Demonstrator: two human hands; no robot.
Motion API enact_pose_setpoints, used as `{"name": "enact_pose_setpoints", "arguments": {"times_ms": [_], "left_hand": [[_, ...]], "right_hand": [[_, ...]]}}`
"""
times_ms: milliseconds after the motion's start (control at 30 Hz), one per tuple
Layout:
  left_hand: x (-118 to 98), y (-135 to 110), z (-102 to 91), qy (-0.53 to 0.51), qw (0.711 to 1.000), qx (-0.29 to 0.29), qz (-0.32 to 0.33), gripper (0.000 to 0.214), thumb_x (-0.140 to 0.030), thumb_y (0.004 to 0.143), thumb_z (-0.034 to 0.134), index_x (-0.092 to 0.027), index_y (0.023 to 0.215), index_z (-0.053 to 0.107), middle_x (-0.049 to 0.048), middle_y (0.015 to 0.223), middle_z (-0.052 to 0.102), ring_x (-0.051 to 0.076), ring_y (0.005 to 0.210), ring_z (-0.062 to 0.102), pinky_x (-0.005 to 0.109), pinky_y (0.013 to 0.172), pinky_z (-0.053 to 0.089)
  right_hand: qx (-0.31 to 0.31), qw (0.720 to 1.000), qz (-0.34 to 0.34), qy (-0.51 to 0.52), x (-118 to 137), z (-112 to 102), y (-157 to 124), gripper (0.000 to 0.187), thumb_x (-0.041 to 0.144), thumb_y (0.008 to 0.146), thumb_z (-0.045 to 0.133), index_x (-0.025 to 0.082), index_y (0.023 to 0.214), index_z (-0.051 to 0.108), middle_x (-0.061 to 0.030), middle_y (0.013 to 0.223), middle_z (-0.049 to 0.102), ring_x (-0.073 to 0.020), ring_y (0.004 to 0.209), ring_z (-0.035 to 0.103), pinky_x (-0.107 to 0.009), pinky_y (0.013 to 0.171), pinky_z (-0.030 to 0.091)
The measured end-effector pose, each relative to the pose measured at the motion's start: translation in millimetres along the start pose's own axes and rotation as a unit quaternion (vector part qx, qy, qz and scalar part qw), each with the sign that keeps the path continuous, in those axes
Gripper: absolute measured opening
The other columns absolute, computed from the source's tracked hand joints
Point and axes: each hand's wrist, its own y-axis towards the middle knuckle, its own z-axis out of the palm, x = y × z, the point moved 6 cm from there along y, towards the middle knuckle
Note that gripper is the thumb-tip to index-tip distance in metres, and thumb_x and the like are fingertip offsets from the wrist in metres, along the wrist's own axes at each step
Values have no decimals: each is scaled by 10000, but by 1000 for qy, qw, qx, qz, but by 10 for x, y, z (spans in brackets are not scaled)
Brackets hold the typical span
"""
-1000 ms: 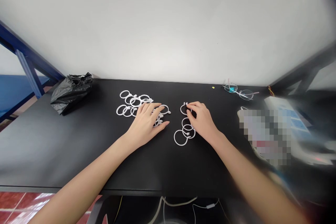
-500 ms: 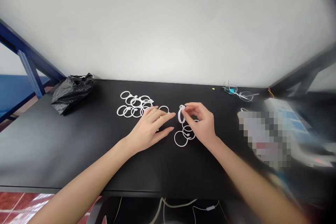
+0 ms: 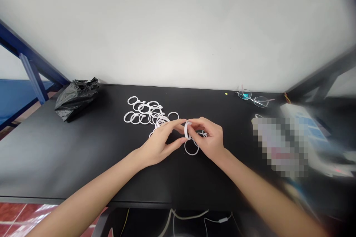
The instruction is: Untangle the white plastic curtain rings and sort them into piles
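Note:
Between my two hands a white curtain ring (image 3: 186,130) stands upright, seen almost edge-on. My left hand (image 3: 159,140) grips it from the left, with fingertips at its top and the thumb at its lower edge. From the other side, my right hand (image 3: 209,133) pinches it near the small knob at its top. Several more curtain rings (image 3: 144,109) lie overlapping on the black table (image 3: 133,177), to the left of and behind my left hand, which partly covers them. A loose ring (image 3: 191,154) lies below my hands, with others partly hidden beneath my right hand.
At the back left sits a crumpled black plastic bag (image 3: 78,98). Eyeglasses (image 3: 260,101) rest at the back right, near a blurred white device (image 3: 306,126) and a pixelated item (image 3: 280,148). White cables (image 3: 191,217) hang below the table's front edge.
My right hand has brought the curtain ring slightly left and down. My left hand has moved in and closed on it, uncovering more of the rings behind.

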Motion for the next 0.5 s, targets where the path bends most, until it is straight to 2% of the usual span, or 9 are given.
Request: {"name": "enact_pose_setpoints", "arguments": {"times_ms": [67,133,200,300,500], "left_hand": [[9,7,-4,-55,998,-2,-30,372,-238,992,473,-225,1359,415,78,1071,683,195,1028,649,371,932,499],[13,22,-17,-107,993,-5,-57,291,-234,1001,451,-215,1288,492,79,1077,670,188,1024,647,356,925,505],[15,39,-34,-158,984,-11,-78,204,-249,989,491,-202,1173,565,74,1063,655,179,991,650,337,913,509],[44,58,-61,-233,966,-35,-109,126,-273,973,535,-184,1049,581,58,994,648,167,949,648,318,894,508],[174,72,-107,-322,930,-88,-157,164,-316,976,530,-161,938,570,37,877,662,152,860,647,317,873,505]], "right_hand": [[-1,1000,2,-17,4,-1,5,97,155,865,632,216,894,701,-15,730,715,-144,612,703,-262,595,619],[3,1000,-8,-26,16,7,10,115,145,873,614,214,876,707,-18,732,722,-141,607,700,-257,586,607],[7,999,-22,-28,31,15,7,127,129,871,609,209,869,708,-18,727,721,-135,604,693,-248,577,596],[7,1000,-22,-17,29,16,-4,124,116,862,618,204,878,704,-15,731,716,-132,610,695,-246,592,600],[19,1000,-5,15,-3,33,-7,283,121,878,597,229,1130,667,-40,897,720,-143,732,716,-276,658,639]]}}
